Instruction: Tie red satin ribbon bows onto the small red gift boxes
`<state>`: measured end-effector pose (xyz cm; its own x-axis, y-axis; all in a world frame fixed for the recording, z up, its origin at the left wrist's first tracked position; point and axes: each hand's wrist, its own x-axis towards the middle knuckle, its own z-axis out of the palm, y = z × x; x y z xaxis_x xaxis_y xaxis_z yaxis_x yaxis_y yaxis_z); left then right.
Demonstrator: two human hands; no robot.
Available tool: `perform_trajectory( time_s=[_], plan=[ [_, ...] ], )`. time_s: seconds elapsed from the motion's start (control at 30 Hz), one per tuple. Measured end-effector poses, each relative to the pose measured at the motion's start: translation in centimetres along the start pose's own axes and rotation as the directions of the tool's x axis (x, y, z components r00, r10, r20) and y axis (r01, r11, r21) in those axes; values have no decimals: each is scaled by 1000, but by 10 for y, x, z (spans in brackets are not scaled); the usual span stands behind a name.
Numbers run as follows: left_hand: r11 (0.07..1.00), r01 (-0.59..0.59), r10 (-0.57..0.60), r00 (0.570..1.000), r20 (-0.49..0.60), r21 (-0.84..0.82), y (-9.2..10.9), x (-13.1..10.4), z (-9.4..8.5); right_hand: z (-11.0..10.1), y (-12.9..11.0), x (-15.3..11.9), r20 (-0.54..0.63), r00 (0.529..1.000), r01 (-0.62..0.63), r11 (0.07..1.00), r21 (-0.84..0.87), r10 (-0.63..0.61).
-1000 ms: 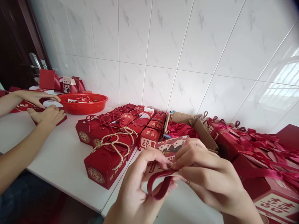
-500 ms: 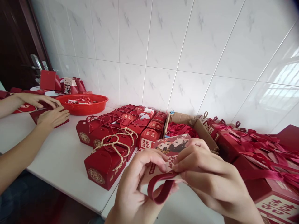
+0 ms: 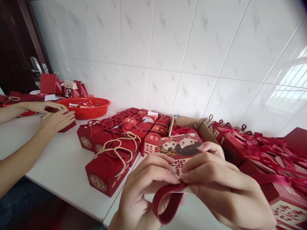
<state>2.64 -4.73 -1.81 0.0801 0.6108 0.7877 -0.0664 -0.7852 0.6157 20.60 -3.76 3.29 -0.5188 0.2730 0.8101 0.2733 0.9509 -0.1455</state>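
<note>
The left hand (image 3: 147,183) and right hand (image 3: 220,188) are close together, fingers and thumbs pinched on a red-and-cream printed cardboard box (image 3: 188,143) bearing 2 cartoon figures. The box is held above the white worktop (image 3: 72,172), in front of an open brown cardboard carton (image 3: 208,134) containing red ribbons (image 3: 182,130). A flat dark-red strap (image 3: 157,203) curves in a loop from the box's near edge, beside the left palm; the fingertips meet where the loop joins the box.

Left of the hands stands a red rectangular box tied with cream rope (image 3: 107,179), near the front of a group of closed red boxes (image 3: 129,124). Many red boxes with ribbons (image 3: 242,145) are heaped on the right. Farther left, another person's 2 hands (image 3: 57,119) hold a dark-red cardboard piece (image 3: 68,126) near a round red plastic basin (image 3: 96,111) containing small wrapped items (image 3: 85,103).
</note>
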Motion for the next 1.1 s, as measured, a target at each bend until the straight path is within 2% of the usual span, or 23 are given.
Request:
perform_trajectory(
  time_s=[0.13, 0.37, 0.53, 0.67, 0.87, 1.1],
  plan=[
    [1000, -30, 30, 999, 24, 6, -9, -2, -4, 2, 1, 1, -11, 991, 135, 990, -38, -135],
    [981, -175, 177, 984, -15, 79, -11, 3, -4, 7, 8, 5, -5, 982, 188, 982, 23, -188],
    [972, -204, 208, 978, -19, 119, -13, 3, -5, 9, 9, 6, -9, 984, 178, 979, 96, -178],
    [974, -184, 189, 981, -30, 130, -16, 2, -6, 13, 11, 5, -11, 989, 147, 984, 102, -147],
    [959, -206, 223, 972, -70, 195, -15, 2, -5, 16, 14, 4, -50, 990, 141, 982, 127, -135],
    [933, -202, 245, 963, -115, 297, -13, 4, -4, 21, 14, 7, -131, 988, 95, 992, 78, -84]
  ],
)
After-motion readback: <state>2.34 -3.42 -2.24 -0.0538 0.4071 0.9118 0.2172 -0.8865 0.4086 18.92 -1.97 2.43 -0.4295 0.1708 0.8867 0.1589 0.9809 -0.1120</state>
